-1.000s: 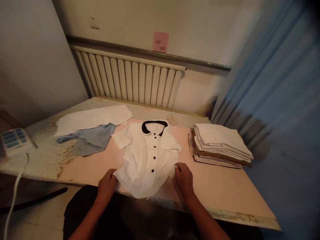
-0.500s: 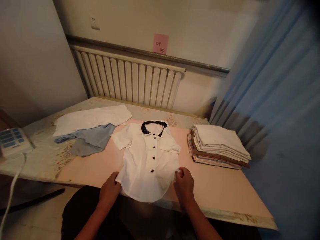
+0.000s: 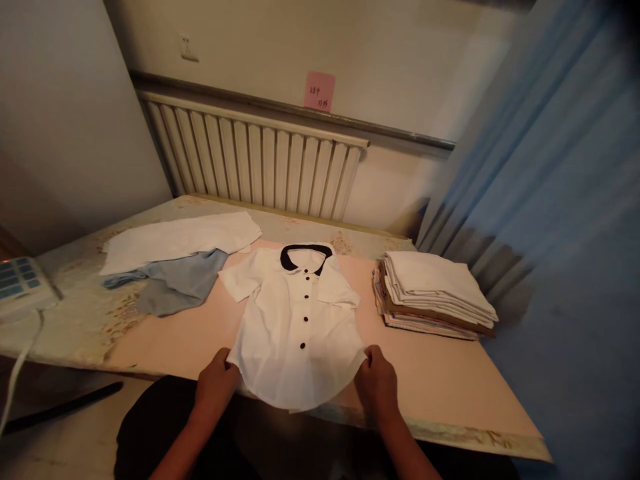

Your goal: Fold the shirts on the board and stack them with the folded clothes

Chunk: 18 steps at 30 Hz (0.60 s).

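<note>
A white short-sleeved shirt [image 3: 280, 327] with a black collar and dark buttons lies front up on the table, its collar towards the wall. Its curved hem hangs slightly past the table's near edge. My left hand [image 3: 217, 383] pinches the hem's left corner. At the right corner, my right hand [image 3: 379, 383] is closed on the cloth, and the hem is spread between both hands. The sleeves lie out to either side, the right one partly folded in.
A stack of folded clothes [image 3: 435, 290] sits on the right of the table [image 3: 450, 387]. White cloth [image 3: 180, 240] and blue-grey cloth [image 3: 185, 283] lie at the left, near a white device [image 3: 25, 287] with a cord. A radiator [image 3: 255, 160] and a blue curtain [image 3: 560, 267] border the table.
My right hand has moved outward to the right with the shirt's hem corner, so the hem is wider and flatter. My left hand has shifted slightly left, still on its corner.
</note>
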Motion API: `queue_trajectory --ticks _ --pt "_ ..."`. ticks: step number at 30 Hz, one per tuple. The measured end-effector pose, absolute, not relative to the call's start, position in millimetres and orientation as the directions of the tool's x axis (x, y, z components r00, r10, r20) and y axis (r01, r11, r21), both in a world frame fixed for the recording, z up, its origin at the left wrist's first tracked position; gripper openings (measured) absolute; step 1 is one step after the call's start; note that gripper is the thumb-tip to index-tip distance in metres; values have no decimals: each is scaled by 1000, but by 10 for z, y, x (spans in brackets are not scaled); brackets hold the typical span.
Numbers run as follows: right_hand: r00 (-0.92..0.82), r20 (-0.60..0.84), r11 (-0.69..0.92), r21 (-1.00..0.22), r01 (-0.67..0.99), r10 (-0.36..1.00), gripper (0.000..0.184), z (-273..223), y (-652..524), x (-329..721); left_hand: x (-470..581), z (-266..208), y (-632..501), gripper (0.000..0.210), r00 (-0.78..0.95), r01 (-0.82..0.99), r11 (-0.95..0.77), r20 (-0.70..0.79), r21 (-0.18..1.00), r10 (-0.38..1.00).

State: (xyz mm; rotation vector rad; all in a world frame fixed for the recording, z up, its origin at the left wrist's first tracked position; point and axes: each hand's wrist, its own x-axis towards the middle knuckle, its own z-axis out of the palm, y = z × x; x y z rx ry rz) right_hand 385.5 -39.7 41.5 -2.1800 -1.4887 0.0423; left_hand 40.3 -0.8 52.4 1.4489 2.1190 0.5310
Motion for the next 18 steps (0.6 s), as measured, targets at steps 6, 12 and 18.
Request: queue_trajectory --ticks 6,12,18 --pt "506 316 -289 -535 794 803 18 529 -466 4152 268 443 -68 10 -326 715 345 -146 608 934" --pt "461 266 -249 -568 785 847 22 286 -576 4126 268 324 -106 10 -325 700 315 -108 641 940" --pt "440 175 -273 -572 774 881 26 259 -548 4136 286 368 -57 32 -308 640 285 -102 714 946"
